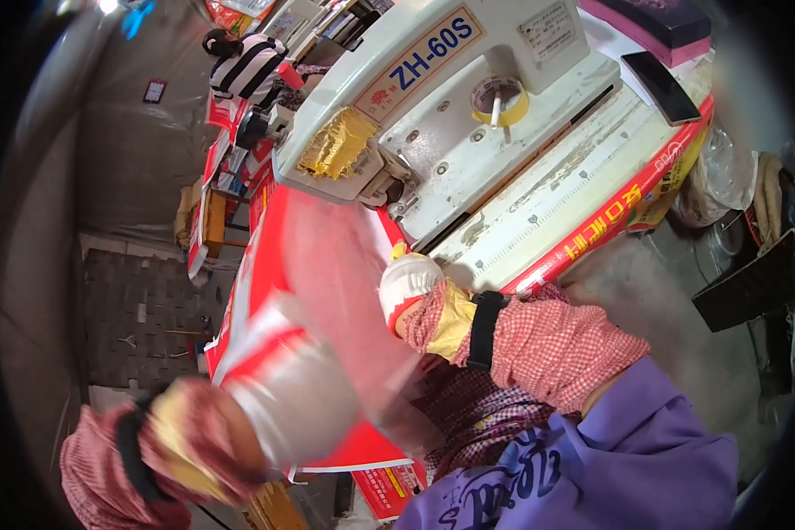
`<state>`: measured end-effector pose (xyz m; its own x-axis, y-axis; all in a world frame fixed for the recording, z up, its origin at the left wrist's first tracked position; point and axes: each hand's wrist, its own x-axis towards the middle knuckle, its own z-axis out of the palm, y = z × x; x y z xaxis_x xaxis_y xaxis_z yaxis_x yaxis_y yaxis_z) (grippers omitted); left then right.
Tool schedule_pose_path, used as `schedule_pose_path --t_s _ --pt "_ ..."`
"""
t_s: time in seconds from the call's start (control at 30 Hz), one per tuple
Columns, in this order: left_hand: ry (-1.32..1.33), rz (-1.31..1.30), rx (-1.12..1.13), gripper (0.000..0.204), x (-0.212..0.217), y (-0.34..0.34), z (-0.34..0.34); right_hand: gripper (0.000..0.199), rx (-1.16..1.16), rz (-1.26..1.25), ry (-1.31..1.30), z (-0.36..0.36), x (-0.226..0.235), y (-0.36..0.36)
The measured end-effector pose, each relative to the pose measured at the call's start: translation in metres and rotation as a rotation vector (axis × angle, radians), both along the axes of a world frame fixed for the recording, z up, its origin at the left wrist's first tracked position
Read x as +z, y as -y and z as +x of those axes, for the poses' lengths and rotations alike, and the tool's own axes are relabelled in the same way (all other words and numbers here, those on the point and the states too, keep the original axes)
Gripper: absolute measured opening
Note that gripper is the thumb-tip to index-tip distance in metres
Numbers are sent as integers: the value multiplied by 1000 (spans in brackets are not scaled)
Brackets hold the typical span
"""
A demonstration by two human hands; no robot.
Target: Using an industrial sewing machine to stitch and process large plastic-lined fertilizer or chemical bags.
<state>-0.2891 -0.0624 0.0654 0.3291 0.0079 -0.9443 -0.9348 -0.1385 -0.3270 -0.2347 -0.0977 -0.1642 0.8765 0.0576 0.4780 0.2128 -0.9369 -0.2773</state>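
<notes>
Red-and-white sheet (327,265), motion-blurred, lies across the work surface just below the cream machine (433,115), reaching down to the stack of red printed sheets (371,459). My left hand (203,433), gloved and blurred, is on its lower end; finger state I cannot tell. My right hand (408,287), white glove, rests at its right edge by the machine bed (539,203), fingers curled together. Yellow tape roll (501,99) sits on the machine. Dark phone (662,87) lies at the bed's corner. Containers: none I can make out.
</notes>
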Motion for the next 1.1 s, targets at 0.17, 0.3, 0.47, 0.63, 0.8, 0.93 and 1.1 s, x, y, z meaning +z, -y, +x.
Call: schedule_pose_path --t_s 0.17,0.3,0.47,0.63,0.8,0.93,1.1 --pt "-214 -617 -84 14 -70 13 -48 15 -92 11 127 8 -2 0" --pt "-259 -549 133 21 -70 40 -34 13 -273 -56 235 24 -12 -4" --pt "-208 -654 39 20 -65 32 -5 16 -131 105 254 41 -27 15" --pt "-315 -827 95 15 -55 7 53 19 483 588 118 31 -24 33" --pt "67 -1089 -223 17 -36 -22 129 15 189 459 239 -2 -16 3" --pt "-39 -896 -149 13 -22 -38 136 29 -244 188 -301 -22 13 -2" --pt "-535 -1027 104 7 -42 -26 -17 21 -106 380 -521 -20 28 29"
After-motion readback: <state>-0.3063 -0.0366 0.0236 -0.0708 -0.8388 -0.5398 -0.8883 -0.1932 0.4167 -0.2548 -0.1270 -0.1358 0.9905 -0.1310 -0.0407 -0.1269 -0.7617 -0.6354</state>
